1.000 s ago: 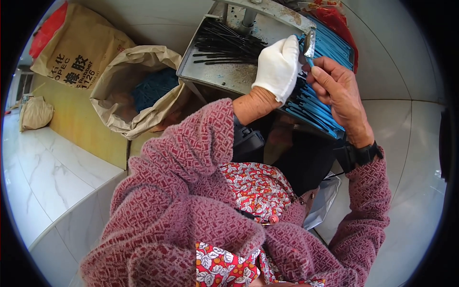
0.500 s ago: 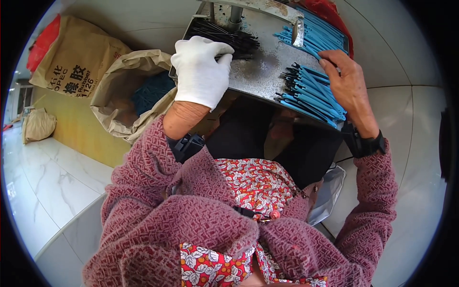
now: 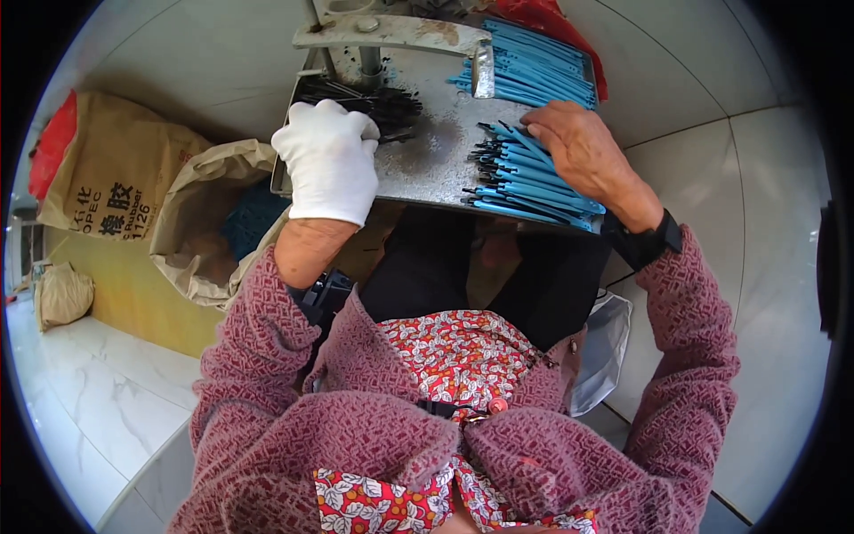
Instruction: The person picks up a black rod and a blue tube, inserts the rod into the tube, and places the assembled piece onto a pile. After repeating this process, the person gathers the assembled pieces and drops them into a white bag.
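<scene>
My left hand point(image 3: 327, 162), in a white glove, is at the left side of a metal work plate point(image 3: 440, 165). Its fingers are curled closed beside a pile of thin black pieces point(image 3: 391, 105); one dark piece point(image 3: 398, 138) juts out by the fingertips. My right hand point(image 3: 583, 151) is bare. Bent over the top of a near stack of blue strips with black tips point(image 3: 534, 178), it pinches a blue strip point(image 3: 514, 133) at the stack's upper edge; the fingers partly hide it.
A metal arm point(image 3: 391, 32) on posts spans the plate's far side. More blue strips point(image 3: 538, 67) lie at the far right beside red plastic point(image 3: 569, 27). An open paper sack point(image 3: 191, 236) with blue pieces inside stands left, near a brown sack point(image 3: 116, 169) and a small tied bag point(image 3: 64, 295).
The whole view has shifted. My right hand has come from the far blue strips to the near stack's upper edge. My left hand stays by the black pieces, where a dark piece now shows at its fingertips.
</scene>
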Demonstrator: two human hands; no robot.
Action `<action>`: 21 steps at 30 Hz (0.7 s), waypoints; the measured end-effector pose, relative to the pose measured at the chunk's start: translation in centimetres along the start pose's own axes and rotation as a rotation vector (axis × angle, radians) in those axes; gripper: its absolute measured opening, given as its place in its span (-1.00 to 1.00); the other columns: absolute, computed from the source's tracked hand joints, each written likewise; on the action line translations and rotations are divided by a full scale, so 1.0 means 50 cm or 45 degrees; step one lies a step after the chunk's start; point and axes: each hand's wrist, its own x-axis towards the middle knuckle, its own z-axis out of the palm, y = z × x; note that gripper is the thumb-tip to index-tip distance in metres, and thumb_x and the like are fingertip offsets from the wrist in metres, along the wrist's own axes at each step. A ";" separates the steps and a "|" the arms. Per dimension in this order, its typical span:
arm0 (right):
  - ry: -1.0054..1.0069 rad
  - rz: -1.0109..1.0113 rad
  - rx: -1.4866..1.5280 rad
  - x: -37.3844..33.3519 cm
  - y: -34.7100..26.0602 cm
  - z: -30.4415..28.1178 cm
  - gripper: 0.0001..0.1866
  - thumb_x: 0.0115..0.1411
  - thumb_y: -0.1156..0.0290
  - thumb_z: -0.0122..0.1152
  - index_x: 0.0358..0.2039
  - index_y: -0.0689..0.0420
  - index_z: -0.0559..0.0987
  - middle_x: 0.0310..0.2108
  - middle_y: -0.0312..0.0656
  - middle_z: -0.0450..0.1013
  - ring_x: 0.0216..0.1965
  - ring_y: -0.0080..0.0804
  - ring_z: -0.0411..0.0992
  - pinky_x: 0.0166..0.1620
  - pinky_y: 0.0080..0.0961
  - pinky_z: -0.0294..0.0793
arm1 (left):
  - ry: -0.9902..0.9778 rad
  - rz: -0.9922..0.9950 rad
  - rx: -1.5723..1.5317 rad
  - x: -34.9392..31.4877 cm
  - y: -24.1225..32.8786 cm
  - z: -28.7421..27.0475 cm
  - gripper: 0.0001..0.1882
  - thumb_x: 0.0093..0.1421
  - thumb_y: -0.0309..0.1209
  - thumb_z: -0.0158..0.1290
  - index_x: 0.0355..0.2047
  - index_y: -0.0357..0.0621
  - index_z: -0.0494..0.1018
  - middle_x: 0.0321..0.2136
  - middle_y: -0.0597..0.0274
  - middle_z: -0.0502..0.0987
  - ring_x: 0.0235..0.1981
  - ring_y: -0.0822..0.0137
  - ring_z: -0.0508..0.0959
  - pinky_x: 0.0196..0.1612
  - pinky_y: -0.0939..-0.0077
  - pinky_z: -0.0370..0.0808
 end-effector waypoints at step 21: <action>-0.076 -0.022 -0.366 0.051 0.005 0.023 -0.74 0.17 0.52 0.24 -0.12 0.20 0.47 -0.19 -0.03 0.39 -0.19 0.12 0.47 -0.23 -0.05 0.49 | -0.017 -0.014 0.012 -0.021 -0.033 -0.013 -0.93 -0.07 -0.27 0.34 -0.54 0.15 0.67 -0.42 0.37 0.56 -0.22 0.12 0.50 -0.25 0.12 0.38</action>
